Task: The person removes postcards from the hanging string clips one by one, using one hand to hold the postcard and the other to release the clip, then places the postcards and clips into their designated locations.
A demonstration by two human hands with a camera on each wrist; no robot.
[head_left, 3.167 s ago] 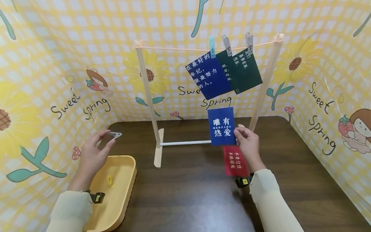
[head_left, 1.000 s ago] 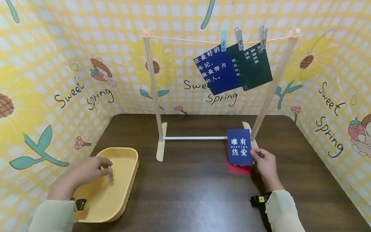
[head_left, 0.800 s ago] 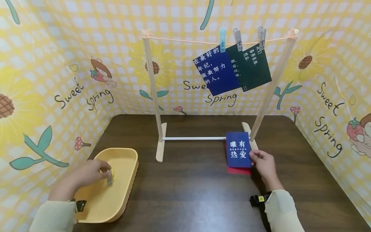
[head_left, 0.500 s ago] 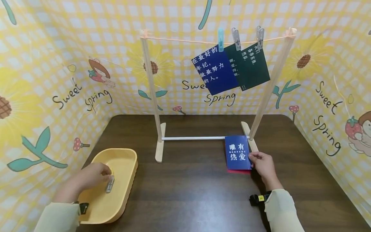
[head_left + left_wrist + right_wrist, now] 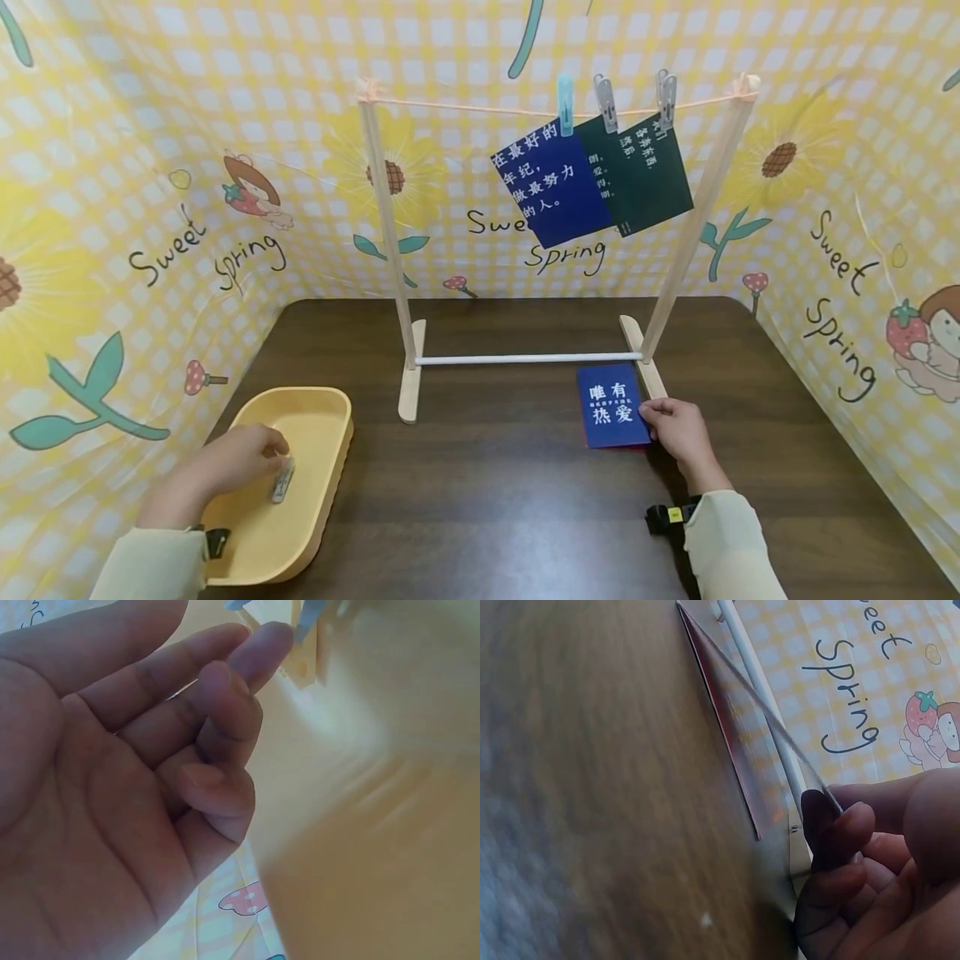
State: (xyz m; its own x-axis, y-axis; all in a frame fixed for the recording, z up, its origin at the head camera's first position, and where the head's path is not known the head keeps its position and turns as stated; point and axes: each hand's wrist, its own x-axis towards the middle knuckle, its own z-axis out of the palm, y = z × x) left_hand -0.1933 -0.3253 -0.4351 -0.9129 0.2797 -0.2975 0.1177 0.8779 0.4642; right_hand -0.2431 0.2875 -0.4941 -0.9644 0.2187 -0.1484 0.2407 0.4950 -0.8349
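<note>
In the head view my left hand (image 5: 251, 454) reaches into the yellow tray (image 5: 341, 433), its fingertips at the end of a clear clothespin (image 5: 282, 483). They seem to pinch it. In the left wrist view the clothespin (image 5: 309, 616) shows only in part, above something yellow (image 5: 301, 666); the thumb tip is cut off. My right hand (image 5: 678, 433) pinches the right edge of a blue card (image 5: 603, 429) with white characters. A red card (image 5: 637, 448) lies mostly hidden under it. In the right wrist view the blue card appears edge-on, tilted over the red card.
A wooden stand (image 5: 386, 225) with a white crossbar (image 5: 517, 359) bears a stretched string (image 5: 450, 104). A larger blue card (image 5: 551, 187) and a dark green card (image 5: 652, 187) hang there from several clothespins, one light blue (image 5: 566, 106). Patterned cloth surrounds the brown table (image 5: 465, 500).
My left hand has moved with the clear clothespin from beside the stand down into the tray. My right hand has lowered the blue card over the red card, which is now nearly covered.
</note>
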